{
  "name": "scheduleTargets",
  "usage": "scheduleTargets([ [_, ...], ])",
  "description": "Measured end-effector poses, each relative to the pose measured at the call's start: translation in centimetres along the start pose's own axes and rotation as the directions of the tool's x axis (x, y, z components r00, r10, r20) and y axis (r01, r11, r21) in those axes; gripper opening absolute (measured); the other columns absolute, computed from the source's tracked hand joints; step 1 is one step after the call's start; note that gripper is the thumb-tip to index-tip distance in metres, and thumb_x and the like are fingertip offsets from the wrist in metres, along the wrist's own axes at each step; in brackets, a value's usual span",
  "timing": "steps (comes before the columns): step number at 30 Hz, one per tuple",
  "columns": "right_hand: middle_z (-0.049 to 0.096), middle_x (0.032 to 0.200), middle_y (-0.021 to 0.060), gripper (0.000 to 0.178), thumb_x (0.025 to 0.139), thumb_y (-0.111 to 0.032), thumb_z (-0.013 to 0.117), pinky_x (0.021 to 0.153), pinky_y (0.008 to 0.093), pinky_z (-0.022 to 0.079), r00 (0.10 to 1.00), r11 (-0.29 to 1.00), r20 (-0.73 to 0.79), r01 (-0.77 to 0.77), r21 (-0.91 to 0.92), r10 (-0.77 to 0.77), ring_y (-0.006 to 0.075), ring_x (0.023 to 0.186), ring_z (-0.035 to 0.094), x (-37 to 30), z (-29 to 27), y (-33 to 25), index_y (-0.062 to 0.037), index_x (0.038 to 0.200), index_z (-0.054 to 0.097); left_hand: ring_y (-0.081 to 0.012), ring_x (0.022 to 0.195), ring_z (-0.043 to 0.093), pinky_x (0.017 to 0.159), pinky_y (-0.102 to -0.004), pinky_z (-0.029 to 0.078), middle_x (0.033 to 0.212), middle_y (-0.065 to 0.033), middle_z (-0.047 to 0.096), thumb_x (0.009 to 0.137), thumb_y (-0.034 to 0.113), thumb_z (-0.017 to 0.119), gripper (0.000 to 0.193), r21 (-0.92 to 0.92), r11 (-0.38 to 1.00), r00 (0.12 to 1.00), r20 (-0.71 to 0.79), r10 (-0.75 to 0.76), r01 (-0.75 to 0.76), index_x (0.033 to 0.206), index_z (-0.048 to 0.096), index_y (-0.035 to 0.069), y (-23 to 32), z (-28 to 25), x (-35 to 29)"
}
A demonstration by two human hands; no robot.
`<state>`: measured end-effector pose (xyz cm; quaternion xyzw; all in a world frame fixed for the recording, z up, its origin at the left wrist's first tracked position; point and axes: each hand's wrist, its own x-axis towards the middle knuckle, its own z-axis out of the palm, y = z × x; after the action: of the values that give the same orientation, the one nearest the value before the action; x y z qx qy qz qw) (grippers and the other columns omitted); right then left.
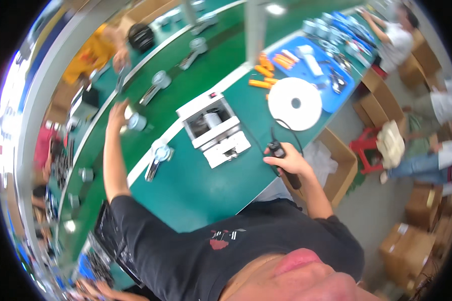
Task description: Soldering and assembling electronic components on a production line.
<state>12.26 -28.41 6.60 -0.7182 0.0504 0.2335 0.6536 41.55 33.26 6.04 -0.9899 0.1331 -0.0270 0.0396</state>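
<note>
My left hand [117,116] is stretched out over the green conveyor, right beside a light-blue cup-shaped part [137,122]. Its fingers are blurred, so whether they grip the part is unclear. In my right hand [290,161] is a black electric screwdriver [275,148], its slim tip pointing away from me and a black cord looping from it. Between my hands stands a white box-shaped machine [209,120] with a red switch and a grey cylinder inside. A white fixture [228,150] adjoins its near side. Left of that lies a handheld unit [158,154] with a light-blue round head and grey handle.
Similar units [156,87] lie along the conveyor. A white disc [295,104] overlaps a blue tray [331,98] near orange cylinders [260,84]. An open cardboard box [344,176] and red stool [365,149] stand at right. Across the conveyor, a person in yellow [93,55] reaches in.
</note>
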Motion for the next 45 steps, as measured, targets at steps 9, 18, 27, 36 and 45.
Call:
scheduleTargets([
  [9,0.058,0.068,0.0009,0.036,0.084,-0.029,0.082,0.044,0.0268,0.046,0.992,0.992,-0.017,0.126,-0.004,-0.126,0.009,0.049,0.055,0.1,0.5,1.4,-0.0016,0.095,0.061,-0.0391,0.103,0.063,0.086,-0.0513,0.052,0.103,-0.0174,0.069,0.075,0.022,0.081,0.036,0.065,0.987,0.987,0.066,-0.149,0.144,0.103,0.067,0.005,0.6,-1.4,-8.0],
  [18,0.066,0.077,0.0021,0.028,0.084,-0.023,0.082,0.047,0.0237,0.047,0.987,1.0,-0.162,-0.002,0.0,0.002,0.0083,0.058,0.059,-0.5,0.1,2.2,-0.0067,0.1,0.066,-0.0066,0.055,0.053,0.051,-0.0297,0.045,0.062,-0.0006,0.062,0.082,0.026,0.079,0.029,-0.792,0.542,0.888,0.0,-0.46,0.28,0.088,0.074,-0.002,25.3,-12.6,-24.0],
  [27,0.062,0.071,0.0062,0.023,0.092,-0.013,0.071,0.048,0.0269,0.044,0.977,0.987,-0.143,0.159,-0.02,-0.16,0.0134,0.053,0.055,-1.5,1.7,0.0,-0.0006,0.109,0.063,-0.0339,0.059,0.068,0.059,-0.0435,0.054,0.06,-0.0155,0.065,0.074,0.036,0.071,0.034,-0.624,0.567,0.745,0.035,-0.666,0.537,0.065,0.067,0.004,42.8,-5.2,-29.2],
  [36,0.063,0.075,0.0108,0.023,0.091,-0.006,0.069,0.053,0.0273,0.048,0.87,0.869,-0.075,0.492,0.053,-0.488,0.0161,0.057,0.059,-5.0,2.4,-5.0,0.0056,0.109,0.061,-0.0319,0.119,0.056,0.096,-0.0414,0.051,0.127,-0.0144,0.059,0.074,0.027,0.083,0.056,-0.62,0.776,0.937,-0.326,-0.122,-0.115,0.119,0.062,0.003,41.3,-5.0,-34.1],
  [45,0.064,0.075,0.018,0.015,0.095,-0.012,0.065,0.051,0.0363,0.052,0.598,0.544,-0.24,0.799,0.258,-0.765,0.0233,0.054,0.058,-2.5,6.0,-13.6,0.0021,0.094,0.059,-0.0315,0.127,0.053,0.103,-0.0442,0.047,0.133,-0.0137,0.058,0.073,0.022,0.081,0.061,-0.543,0.819,0.903,-0.422,-0.073,-0.187,0.127,0.062,0.004,43.5,-1.3,-34.0],
])
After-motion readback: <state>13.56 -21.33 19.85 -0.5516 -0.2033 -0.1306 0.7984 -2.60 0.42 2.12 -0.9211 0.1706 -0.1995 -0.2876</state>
